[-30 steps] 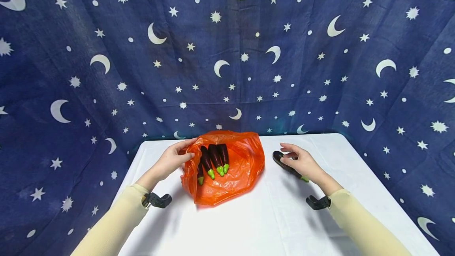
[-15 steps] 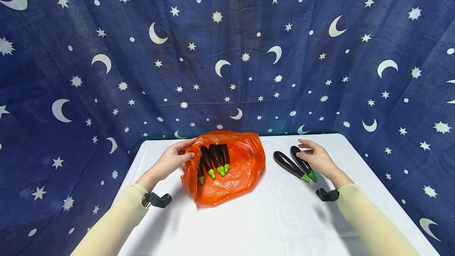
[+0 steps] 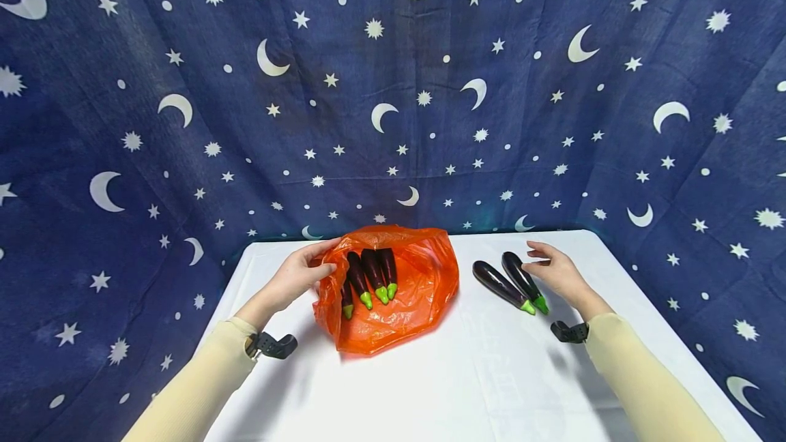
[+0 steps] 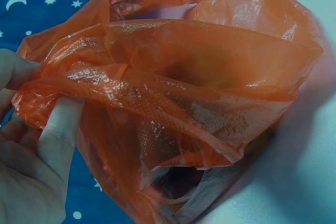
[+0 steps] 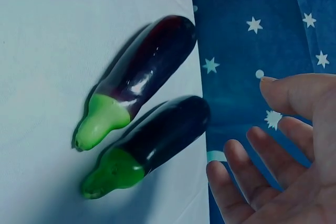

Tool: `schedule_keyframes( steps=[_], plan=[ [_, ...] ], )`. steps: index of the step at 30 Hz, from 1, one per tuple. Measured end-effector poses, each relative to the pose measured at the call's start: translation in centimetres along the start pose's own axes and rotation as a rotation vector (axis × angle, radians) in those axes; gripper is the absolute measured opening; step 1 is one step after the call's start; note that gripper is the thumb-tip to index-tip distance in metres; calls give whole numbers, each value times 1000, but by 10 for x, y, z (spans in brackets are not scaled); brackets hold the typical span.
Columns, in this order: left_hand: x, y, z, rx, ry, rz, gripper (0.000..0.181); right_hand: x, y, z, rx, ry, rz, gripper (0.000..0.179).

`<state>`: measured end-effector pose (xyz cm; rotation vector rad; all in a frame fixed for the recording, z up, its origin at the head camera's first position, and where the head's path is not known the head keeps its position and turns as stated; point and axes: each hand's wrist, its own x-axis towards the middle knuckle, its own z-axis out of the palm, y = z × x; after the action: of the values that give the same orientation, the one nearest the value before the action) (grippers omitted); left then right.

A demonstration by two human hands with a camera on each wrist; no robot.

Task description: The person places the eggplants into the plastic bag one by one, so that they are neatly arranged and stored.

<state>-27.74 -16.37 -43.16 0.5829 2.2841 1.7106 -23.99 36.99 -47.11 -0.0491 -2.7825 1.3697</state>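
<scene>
In the head view, my left hand [image 3: 295, 282] pinches the left rim of an orange plastic bag [image 3: 411, 322]. Its thumb and fingers grip bunched plastic [image 4: 105, 77] in the left wrist view. Several dark purple eggplants [image 3: 372, 271] with light green caps lie side by side inside the bag's mouth. To the right of the bag, two more eggplants rest on the table: one with a light green cap [image 3: 499, 283], the other with a darker green cap [image 3: 520, 278]. My right hand [image 3: 560, 277] hovers just right of this pair, holding nothing, fingers apart and slightly bent [image 5: 278, 166].
A white cloth covers the table [image 3: 424, 394]. Behind it and at both sides hangs a dark blue curtain [image 3: 393, 149] with moons and stars. Each wrist carries a black strap, such as the left strap [image 3: 276, 346].
My right hand has drawn away to the right from above the eggplants. The darker-capped eggplant, earlier hidden by that hand, now shows on the table. The left hand and bag stay put.
</scene>
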Motion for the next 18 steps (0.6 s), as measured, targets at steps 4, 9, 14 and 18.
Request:
schedule_keyframes(
  steps=[4,9,14,18],
  plan=[
    [0,1,0,8,-4,-5,57,1,4,-2,9,-4,-4,71],
    [0,1,0,6,-1,-5,56,5,13,-6,9,-44,11,73],
    [1,1,1,17,8,0,56,10,21,-12,-12,-162,112,80],
    [1,1,2,13,5,-4,55,14,24,-16,30,-254,174,81]
  ],
)
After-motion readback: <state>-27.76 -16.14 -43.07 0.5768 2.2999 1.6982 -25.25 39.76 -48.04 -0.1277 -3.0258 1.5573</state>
